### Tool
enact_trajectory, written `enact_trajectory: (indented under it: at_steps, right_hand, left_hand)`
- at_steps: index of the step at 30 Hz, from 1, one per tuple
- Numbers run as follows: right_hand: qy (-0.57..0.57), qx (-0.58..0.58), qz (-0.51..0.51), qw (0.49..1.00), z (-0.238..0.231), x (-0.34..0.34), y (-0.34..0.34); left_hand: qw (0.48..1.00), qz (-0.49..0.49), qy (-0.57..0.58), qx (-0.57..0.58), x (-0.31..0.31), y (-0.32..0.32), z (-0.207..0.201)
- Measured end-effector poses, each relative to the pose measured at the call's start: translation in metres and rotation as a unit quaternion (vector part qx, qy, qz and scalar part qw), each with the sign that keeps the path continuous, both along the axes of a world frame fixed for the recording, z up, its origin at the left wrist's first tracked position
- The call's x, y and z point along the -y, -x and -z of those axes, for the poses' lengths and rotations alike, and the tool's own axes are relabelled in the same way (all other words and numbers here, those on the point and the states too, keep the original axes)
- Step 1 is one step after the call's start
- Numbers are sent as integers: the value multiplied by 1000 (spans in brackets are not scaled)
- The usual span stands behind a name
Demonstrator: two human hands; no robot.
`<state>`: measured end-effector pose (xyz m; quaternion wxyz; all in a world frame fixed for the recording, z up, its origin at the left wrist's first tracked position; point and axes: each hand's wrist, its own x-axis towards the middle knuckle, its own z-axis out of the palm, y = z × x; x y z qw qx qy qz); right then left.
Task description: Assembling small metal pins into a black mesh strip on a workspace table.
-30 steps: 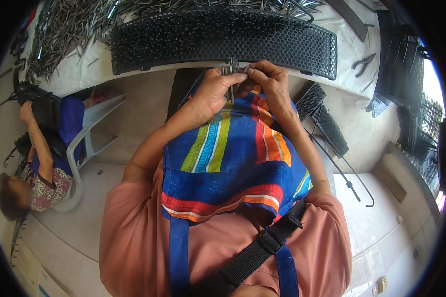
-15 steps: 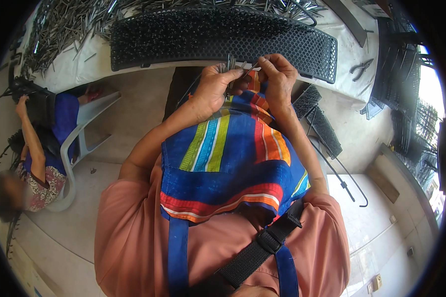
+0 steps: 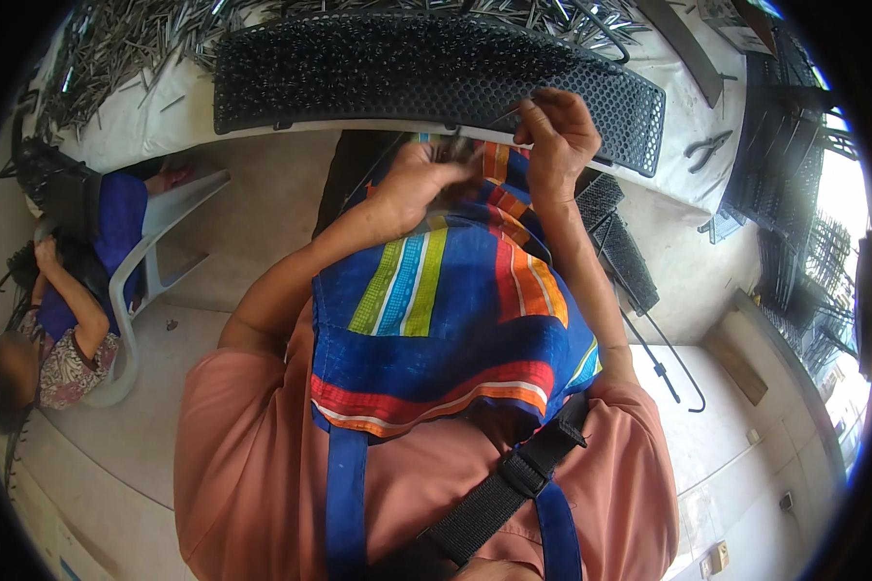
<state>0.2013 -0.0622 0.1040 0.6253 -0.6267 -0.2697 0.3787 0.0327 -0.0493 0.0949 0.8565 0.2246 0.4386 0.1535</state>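
My left hand [image 3: 405,192] is closed around a bundle of thin metal strips [image 3: 454,149] above my lap, at the table's edge. Motion smears its fingertips and the strips. Thumb and forefinger of my right hand [image 3: 560,140] are pinched together over the front edge of a long black mesh panel [image 3: 622,114]. A thin metal strip seems to stick out from that pinch toward the left; its end is hard to make out. Small round holes cover the panel, and short dark bits stand densely in its left and middle part. Its right end shows bare holes.
A heap of loose metal strips [image 3: 107,73] covers the white-covered table [image 3: 170,126] at the far left. Pliers [image 3: 707,144] lie at the right. More mesh pieces [image 3: 625,254] stand below the table. Another person sits on a white chair [image 3: 131,281] at the left.
My right hand has moved up and right, away from the left hand, to the panel's front edge. My left hand has shifted slightly and blurred. The person at left has lowered an arm.
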Motion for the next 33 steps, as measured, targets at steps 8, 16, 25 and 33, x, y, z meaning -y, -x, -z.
enact_trajectory:
  at_steps: [8,16,25,33]
  right_hand:
    - [-42,275,-10,961,17,-29,-9]
    - [-48,535,-76,840,12,-37,-7]
    - [97,166,-173,966,3,-10,-3]
    - [-19,180,16,983,10,-25,-16]
  left_hand:
    - [989,90,-116,-12,5,4,6]
    - [998,-49,12,45,-9,-12,-5]
    - [977,-169,75,102,-13,-26,-13]
    - [992,-124,-16,-10,-14,-27,-12]
